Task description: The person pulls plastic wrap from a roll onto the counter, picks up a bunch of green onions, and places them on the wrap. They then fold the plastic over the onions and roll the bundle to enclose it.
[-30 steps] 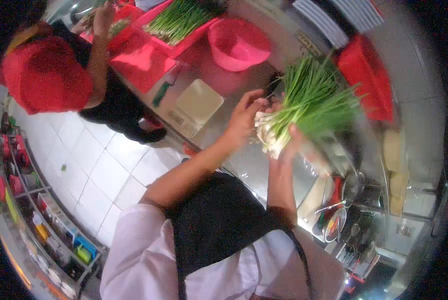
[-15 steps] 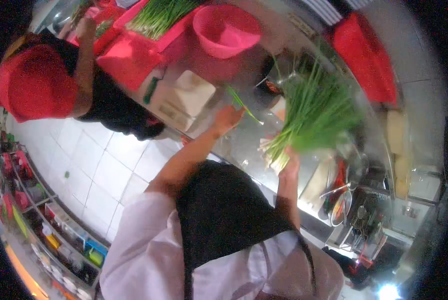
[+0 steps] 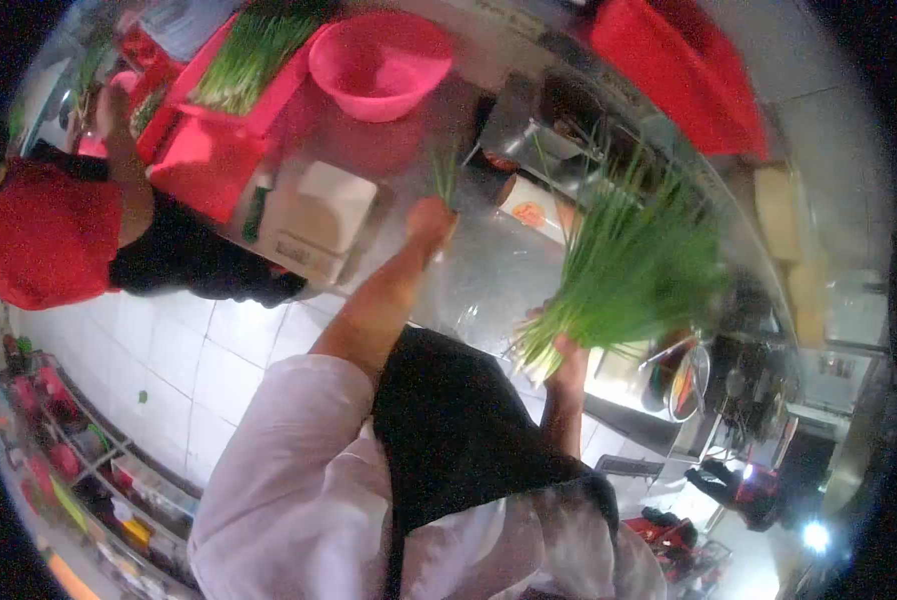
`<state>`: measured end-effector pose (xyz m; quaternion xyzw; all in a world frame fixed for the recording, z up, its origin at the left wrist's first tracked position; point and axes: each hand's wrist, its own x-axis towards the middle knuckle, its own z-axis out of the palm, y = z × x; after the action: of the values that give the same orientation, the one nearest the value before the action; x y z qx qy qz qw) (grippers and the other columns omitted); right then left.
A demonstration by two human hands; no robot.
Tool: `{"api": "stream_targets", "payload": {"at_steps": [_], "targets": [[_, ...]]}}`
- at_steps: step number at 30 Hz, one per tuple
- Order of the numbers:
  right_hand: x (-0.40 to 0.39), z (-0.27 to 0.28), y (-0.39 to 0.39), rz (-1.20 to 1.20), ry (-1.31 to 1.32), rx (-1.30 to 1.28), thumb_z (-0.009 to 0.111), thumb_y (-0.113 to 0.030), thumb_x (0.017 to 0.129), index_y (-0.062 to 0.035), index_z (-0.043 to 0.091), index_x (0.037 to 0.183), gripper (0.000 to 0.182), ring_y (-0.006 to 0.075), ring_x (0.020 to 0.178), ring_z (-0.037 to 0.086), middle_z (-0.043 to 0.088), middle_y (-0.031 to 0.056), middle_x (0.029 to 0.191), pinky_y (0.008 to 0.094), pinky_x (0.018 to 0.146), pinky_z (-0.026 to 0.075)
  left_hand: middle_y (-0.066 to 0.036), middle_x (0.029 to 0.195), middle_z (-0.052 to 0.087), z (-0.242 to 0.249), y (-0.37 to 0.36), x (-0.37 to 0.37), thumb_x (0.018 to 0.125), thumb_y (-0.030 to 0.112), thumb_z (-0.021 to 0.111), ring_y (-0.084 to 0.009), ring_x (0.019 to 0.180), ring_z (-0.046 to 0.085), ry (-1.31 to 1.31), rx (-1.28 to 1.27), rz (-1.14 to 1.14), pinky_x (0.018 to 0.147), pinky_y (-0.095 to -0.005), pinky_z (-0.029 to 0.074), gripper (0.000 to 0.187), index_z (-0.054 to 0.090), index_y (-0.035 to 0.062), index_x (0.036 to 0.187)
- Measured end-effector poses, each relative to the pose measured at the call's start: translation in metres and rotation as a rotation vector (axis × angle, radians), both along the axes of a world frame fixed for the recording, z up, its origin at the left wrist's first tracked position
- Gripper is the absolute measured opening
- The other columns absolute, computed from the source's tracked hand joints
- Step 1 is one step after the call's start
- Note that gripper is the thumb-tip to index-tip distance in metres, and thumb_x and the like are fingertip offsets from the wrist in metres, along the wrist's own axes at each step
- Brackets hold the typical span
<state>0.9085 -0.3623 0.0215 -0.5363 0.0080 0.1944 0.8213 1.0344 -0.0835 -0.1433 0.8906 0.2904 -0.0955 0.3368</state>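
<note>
My right hand (image 3: 567, 358) is closed around the lower ends of a large bunch of green onions (image 3: 641, 250). The pale root ends stick out to the left of the fist, while the long green leaves fan out over the right side of the steel counter (image 3: 494, 270). Further left, my left hand (image 3: 432, 222) is closed on a few thin green onion stalks (image 3: 446, 172), whose green parts point away from me. Its fingers hide the stalks' lower ends. Just left of that hand stands a white kitchen scale (image 3: 331, 205).
A pink bowl (image 3: 381, 75) and a red crate (image 3: 199, 125) holding more green onions (image 3: 259, 55) are at the back left. A co-worker in a red cap (image 3: 49, 235) stands at the left. A printed container (image 3: 534, 208) lies near metal trays (image 3: 539, 125). A red bin (image 3: 684, 75) sits beyond.
The camera view has shifted, so the counter things appear further left. The stalks in my left hand have turned from slanting across to pointing away from me. My right hand still grips the bunch.
</note>
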Motion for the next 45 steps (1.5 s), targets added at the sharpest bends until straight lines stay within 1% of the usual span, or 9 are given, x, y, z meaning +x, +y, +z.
{"api": "stream_targets", "payload": {"at_steps": [4,6,9,17,25,29,37,40,45], "targets": [[0.012,-0.014,-0.001,-0.025,-0.026,0.058,0.077,-0.023,0.077,0.0036,0.048,0.134,0.07,0.0391,0.107,0.067,0.065,0.023,0.117,0.0553,0.092,0.059,-0.02,0.096,0.076,0.009,0.013,-0.006,0.092,0.028,0.067,-0.0298,0.092,0.076,-0.12,0.11,-0.047,0.078,-0.0448,0.061,0.029,0.074,0.0042,0.107],[0.018,-0.022,-0.002,0.033,0.023,0.21,0.074,-0.025,0.079,0.0046,0.048,0.135,0.069,0.038,0.105,0.068,0.064,0.0243,0.118,0.0525,0.092,0.06,-0.014,0.092,0.075,0.026,0.032,-0.025,0.099,0.023,0.064,-0.0225,0.087,0.075,-0.44,-0.774,0.12,0.071,-0.0374,0.06,0.023,0.07,0.0045,0.111],[0.024,-0.021,0.004,0.128,0.109,0.185,0.071,-0.025,0.08,0.0058,0.047,0.137,0.069,0.0373,0.106,0.068,0.064,0.0247,0.119,0.0487,0.092,0.06,-0.005,0.092,0.071,0.09,0.044,-0.064,0.099,0.024,0.068,-0.0148,0.086,0.07,-0.465,-1.234,0.18,0.068,-0.0287,0.054,0.025,0.062,0.0111,0.119],[0.04,0.004,0.056,0.416,0.276,0.141,0.073,-0.023,0.078,0.0063,0.047,0.139,0.073,0.0337,0.101,0.072,0.065,0.0243,0.123,0.0448,0.086,0.063,-0.001,0.091,0.069,0.178,0.002,-0.116,0.096,0.026,0.072,-0.0128,0.079,0.067,-0.491,-1.168,0.103,0.067,-0.0275,0.053,0.027,0.065,0.0067,0.113],[0.034,0.023,0.088,0.531,0.247,0.068,0.072,-0.031,0.075,0.0058,0.052,0.135,0.073,0.031,0.1,0.07,0.069,0.0192,0.111,0.0426,0.088,0.06,0.001,0.086,0.065,0.164,-0.006,-0.141,0.097,0.026,0.071,-0.0091,0.071,0.062,-0.559,-1.079,0.286,0.06,-0.0265,0.052,0.028,0.065,0.0038,0.112],[0.04,-0.001,0.082,0.567,0.318,0.27,0.077,-0.016,0.077,0.0027,0.046,0.144,0.076,0.0305,0.111,0.069,0.063,0.0165,0.13,0.0437,0.09,0.062,0.001,0.084,0.063,0.173,-0.02,-0.149,0.101,0.027,0.067,-0.008,0.068,0.059,-0.531,-1.024,0.365,0.058,-0.0233,0.049,0.028,0.064,0.0028,0.114],[0.042,-0.008,0.08,0.507,0.361,0.199,0.075,-0.016,0.078,0.0052,0.049,0.141,0.072,0.0311,0.104,0.072,0.069,0.0183,0.12,0.0447,0.086,0.063,-0.004,0.1,0.071,0.114,-0.032,-0.162,0.104,0.017,0.06,-0.0094,0.081,0.063,-0.783,-0.676,0.097,0.07,-0.0247,0.054,0.036,0.06,-0.0032,0.133],[0.043,0.004,0.085,0.588,0.366,0.239,0.076,-0.015,0.077,0.0061,0.049,0.141,0.072,0.0315,0.107,0.071,0.068,0.02,0.126,0.0454,0.088,0.062,-0.005,0.098,0.071,0.145,-0.013,-0.175,0.103,0.017,0.062,-0.0107,0.082,0.065,-0.573,-1.027,0.168,0.07,-0.0276,0.056,0.038,0.06,-0.0035,0.134],[0.047,0.002,0.085,0.591,0.286,0.201,0.077,-0.011,0.076,0.0062,0.049,0.142,0.073,0.0306,0.108,0.071,0.067,0.0189,0.129,0.0447,0.091,0.06,-0.005,0.094,0.069,0.153,0.0,-0.171,0.099,0.011,0.063,-0.0127,0.08,0.067,-0.478,-0.956,0.17,0.068,-0.0289,0.057,0.037,0.06,-0.0051,0.133]]}}
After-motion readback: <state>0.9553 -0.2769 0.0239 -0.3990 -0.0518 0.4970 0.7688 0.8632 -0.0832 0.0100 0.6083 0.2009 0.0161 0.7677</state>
